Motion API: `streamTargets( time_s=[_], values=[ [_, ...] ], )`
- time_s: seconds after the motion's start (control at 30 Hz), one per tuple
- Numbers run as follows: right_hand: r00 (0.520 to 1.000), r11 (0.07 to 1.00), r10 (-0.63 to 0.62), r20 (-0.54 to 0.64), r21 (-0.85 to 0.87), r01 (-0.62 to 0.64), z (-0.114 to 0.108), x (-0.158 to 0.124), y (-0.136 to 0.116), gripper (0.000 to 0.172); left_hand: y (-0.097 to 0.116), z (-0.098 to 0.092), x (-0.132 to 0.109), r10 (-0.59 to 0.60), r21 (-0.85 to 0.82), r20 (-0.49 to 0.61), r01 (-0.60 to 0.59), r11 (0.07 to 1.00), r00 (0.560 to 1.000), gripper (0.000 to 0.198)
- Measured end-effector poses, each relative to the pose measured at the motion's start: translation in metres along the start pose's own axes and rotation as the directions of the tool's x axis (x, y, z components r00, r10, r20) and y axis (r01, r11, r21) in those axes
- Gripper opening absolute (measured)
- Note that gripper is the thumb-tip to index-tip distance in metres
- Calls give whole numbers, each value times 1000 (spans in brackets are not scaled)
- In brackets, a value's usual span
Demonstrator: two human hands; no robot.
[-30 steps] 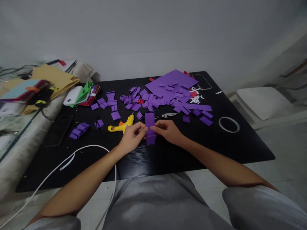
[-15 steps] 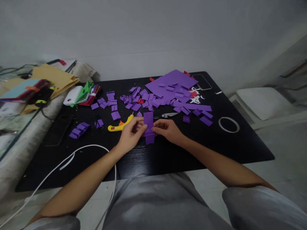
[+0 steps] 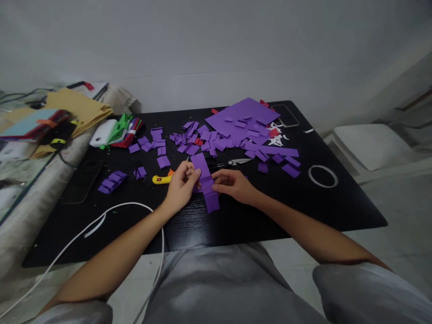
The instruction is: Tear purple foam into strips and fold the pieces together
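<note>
Between both hands is a folded purple paper strip point(image 3: 201, 165), tilted with its top to the left, with a further purple piece crossing it behind. My left hand point(image 3: 182, 183) pinches its left edge between thumb and fingers. On the right edge, lower down, my right hand point(image 3: 234, 184) grips the strip with thumb and fingertips. Partly behind my left hand lies a yellow glue gun point(image 3: 161, 179). Just beyond my right hand are scissors point(image 3: 239, 161) with their blades pointing right. Many small purple paper pieces point(image 3: 194, 135) are scattered beyond the hands.
A large purple sheet point(image 3: 243, 114) lies at the back of the black table point(image 3: 337, 207). A white ring point(image 3: 322, 176) sits at right. A white cable point(image 3: 111, 208) loops across the left front. Bundled coloured paper point(image 3: 124, 132) lies at back left; a white stool point(image 3: 367, 144) stands at right.
The purple paper strip has tilted, its top swinging left and its lower end moving down and slightly right. My left hand has shifted a little left and covers more of the glue gun.
</note>
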State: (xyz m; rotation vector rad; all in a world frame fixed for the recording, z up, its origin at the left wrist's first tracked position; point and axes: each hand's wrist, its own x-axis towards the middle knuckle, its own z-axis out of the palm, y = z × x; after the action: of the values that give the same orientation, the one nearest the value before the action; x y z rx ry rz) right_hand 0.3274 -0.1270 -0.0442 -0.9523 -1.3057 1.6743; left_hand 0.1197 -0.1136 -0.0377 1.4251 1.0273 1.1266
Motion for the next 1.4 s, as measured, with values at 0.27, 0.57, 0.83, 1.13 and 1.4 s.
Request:
streamTargets(
  time_s=[0.27,0.57,0.83,1.13,1.4],
  values=[
    [998,999,-29,-53,29,31,1,-2,-4,40,3,0,1,6,-29,-58,-8,1000,998,41],
    [999,1000,-2,-35,-6,2,0,-1,-2,45,2,0,3,9,-66,-50,-12,998,999,45],
    [995,999,-41,-86,-1,41,-3,2,3,35,4,-4,0,45,-58,25,-43,997,999,31],
    [984,993,-121,-132,-6,122,-5,-1,-5,31,4,-5,-1,338,119,57,-342,932,940,15],
    [969,983,-183,-163,-30,181,-7,-3,-9,29,-5,-8,-1,294,146,57,-300,943,954,11]
  ],
)
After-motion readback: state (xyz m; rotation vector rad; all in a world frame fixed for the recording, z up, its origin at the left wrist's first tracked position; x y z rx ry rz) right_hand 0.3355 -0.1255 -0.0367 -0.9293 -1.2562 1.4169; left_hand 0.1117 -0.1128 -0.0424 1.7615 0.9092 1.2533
